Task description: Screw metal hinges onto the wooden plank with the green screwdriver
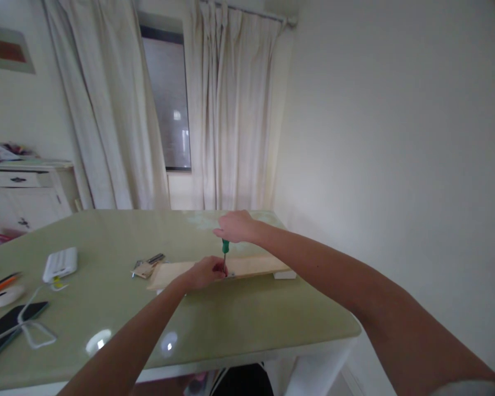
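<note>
A screwdriver (225, 247) with a green handle stands upright over a pale wooden board (251, 266). My right hand (236, 226) is closed around the top of its handle. Low at the shaft, my left hand (208, 271) has its fingers pinched together by the screwdriver's tip, at the board's near edge. Whatever the tip meets is hidden by those fingers. A small dark spot shows on the board just right of them. The board lies raised on a white block (285, 274) at its right end.
Left of the board lie small metal and wooden pieces (145, 267). Farther left on the green table (119, 313) are a white power bank (60, 264), a phone (12, 327) with a white cable, a white round object (7, 296) and an orange pen (0, 286). A wall rises at the right.
</note>
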A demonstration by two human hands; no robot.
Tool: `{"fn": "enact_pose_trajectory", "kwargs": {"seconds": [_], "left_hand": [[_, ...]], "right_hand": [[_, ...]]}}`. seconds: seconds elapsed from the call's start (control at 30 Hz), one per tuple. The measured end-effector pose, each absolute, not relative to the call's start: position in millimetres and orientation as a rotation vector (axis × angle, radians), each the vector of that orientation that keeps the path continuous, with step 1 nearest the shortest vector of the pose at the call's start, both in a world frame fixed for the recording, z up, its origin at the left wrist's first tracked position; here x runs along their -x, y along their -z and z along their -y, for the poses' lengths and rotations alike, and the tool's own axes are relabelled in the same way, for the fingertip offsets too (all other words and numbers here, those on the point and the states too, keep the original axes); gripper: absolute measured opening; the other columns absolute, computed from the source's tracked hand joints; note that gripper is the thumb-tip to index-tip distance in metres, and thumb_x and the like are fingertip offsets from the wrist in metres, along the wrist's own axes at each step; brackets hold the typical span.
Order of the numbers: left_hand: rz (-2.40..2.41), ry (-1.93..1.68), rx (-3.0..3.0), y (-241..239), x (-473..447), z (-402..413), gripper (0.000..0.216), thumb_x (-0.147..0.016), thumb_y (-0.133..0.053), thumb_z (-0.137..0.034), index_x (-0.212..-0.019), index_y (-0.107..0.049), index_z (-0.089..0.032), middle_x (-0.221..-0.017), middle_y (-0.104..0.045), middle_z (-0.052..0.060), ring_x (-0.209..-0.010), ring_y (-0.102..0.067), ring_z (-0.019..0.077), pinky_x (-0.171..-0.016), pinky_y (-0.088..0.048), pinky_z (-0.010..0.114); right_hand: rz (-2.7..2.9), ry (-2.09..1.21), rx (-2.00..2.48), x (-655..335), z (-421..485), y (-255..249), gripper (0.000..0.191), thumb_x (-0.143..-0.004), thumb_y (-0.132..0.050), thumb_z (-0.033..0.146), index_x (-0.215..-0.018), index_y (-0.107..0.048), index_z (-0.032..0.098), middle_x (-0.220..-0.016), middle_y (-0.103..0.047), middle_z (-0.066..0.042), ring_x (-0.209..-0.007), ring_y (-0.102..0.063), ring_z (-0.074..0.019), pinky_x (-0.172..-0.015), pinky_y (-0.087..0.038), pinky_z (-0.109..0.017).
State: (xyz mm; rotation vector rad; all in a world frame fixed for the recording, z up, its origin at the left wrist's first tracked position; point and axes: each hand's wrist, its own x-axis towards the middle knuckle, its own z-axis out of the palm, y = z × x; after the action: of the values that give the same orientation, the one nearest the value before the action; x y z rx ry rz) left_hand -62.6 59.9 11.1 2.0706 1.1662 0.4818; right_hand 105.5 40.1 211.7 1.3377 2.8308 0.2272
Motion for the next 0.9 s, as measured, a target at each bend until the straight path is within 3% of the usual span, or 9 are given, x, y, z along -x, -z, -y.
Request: {"fn": "enact_pose_trajectory", "kwargs": {"seconds": [0.1,0.17,0.3,0.37,0.53,0.63,0.77,0.9], "left_hand": [[-1.209,-0.538,-2.077,-5,62,-58,0.020,-0.076,-0.065,-0.032,-0.089,-0.072,-0.017,-0.083,-0.072,0.003,-0.081,-0.064,0.0211,-0.073,-0.045,0.029],[-1.223,-0.559,-2.075,-3,62,-57,0.021,-0.078,-0.066,-0.034,-0.089,-0.071,-0.017,-0.083,-0.072,0.004,-0.081,-0.063,0.0211,-0.072,-0.045,0.029],[-1.197,-0.561,-2.065,-5,63,-52,0.024,-0.075,-0.070,-0.033,-0.093,-0.073,-0.017,-0.085,-0.073,0.004,-0.081,-0.064,0.0205,-0.072,-0.046,0.028],[-1.168,-0.553,-2.062,-7,64,-50,0.026,-0.076,-0.069,-0.032,-0.097,-0.074,-0.017,-0.088,-0.074,0.004,-0.084,-0.065,0.0207,-0.075,-0.047,0.028],[-1.120,-0.532,-2.091,-13,66,-50,0.021,-0.081,-0.061,-0.028,-0.095,-0.074,-0.018,-0.094,-0.077,0.004,-0.092,-0.069,0.0216,-0.082,-0.049,0.029],[-1.154,-0.532,-2.133,-14,66,-49,0.019,-0.081,-0.061,-0.027,-0.094,-0.073,-0.019,-0.095,-0.076,0.004,-0.092,-0.068,0.0223,-0.082,-0.049,0.029],[-1.242,-0.556,-2.187,-14,67,-44,0.019,-0.084,-0.059,-0.027,-0.097,-0.073,-0.021,-0.102,-0.075,0.004,-0.098,-0.065,0.0229,-0.089,-0.046,0.031],[-1.301,-0.543,-2.206,-12,66,-42,0.017,-0.085,-0.060,-0.028,-0.096,-0.071,-0.021,-0.100,-0.073,0.005,-0.096,-0.064,0.0233,-0.086,-0.044,0.032]], "right_hand": [[-2.839,-0.159,-1.220,-105,-39,-215,0.032,-0.099,-0.054,0.039,-0.121,-0.070,0.022,-0.117,-0.080,-0.015,-0.104,-0.075,-0.0309,-0.077,-0.055,-0.036],[-2.840,-0.121,-1.178,-104,-39,-217,0.036,-0.096,-0.059,0.039,-0.127,-0.067,0.024,-0.117,-0.080,-0.011,-0.103,-0.075,-0.0272,-0.076,-0.054,-0.033],[-2.785,-0.140,-1.293,-103,-43,-217,0.047,-0.101,-0.050,0.053,-0.115,-0.073,0.014,-0.123,-0.076,-0.024,-0.108,-0.073,-0.0377,-0.077,-0.055,-0.041],[-2.787,-0.137,-1.285,-104,-45,-217,0.048,-0.105,-0.045,0.051,-0.113,-0.075,0.013,-0.124,-0.075,-0.025,-0.112,-0.072,-0.0386,-0.080,-0.055,-0.043],[-2.836,-0.003,-1.003,-105,-50,-223,0.028,-0.100,-0.065,0.033,-0.126,-0.071,0.025,-0.126,-0.079,-0.004,-0.109,-0.072,-0.0177,-0.088,-0.051,-0.024],[-2.813,-0.036,-1.060,-106,-52,-222,0.027,-0.100,-0.064,0.037,-0.117,-0.075,0.020,-0.121,-0.080,-0.009,-0.105,-0.074,-0.0209,-0.084,-0.052,-0.026],[-2.790,-0.145,-1.277,-108,-52,-215,0.049,-0.107,-0.041,0.048,-0.108,-0.077,0.014,-0.117,-0.079,-0.020,-0.104,-0.074,-0.0309,-0.079,-0.053,-0.036],[-2.829,-0.088,-1.173,-113,-51,-215,0.031,-0.104,-0.051,0.034,-0.124,-0.071,0.022,-0.118,-0.081,-0.009,-0.100,-0.074,-0.0211,-0.079,-0.052,-0.028]]}}
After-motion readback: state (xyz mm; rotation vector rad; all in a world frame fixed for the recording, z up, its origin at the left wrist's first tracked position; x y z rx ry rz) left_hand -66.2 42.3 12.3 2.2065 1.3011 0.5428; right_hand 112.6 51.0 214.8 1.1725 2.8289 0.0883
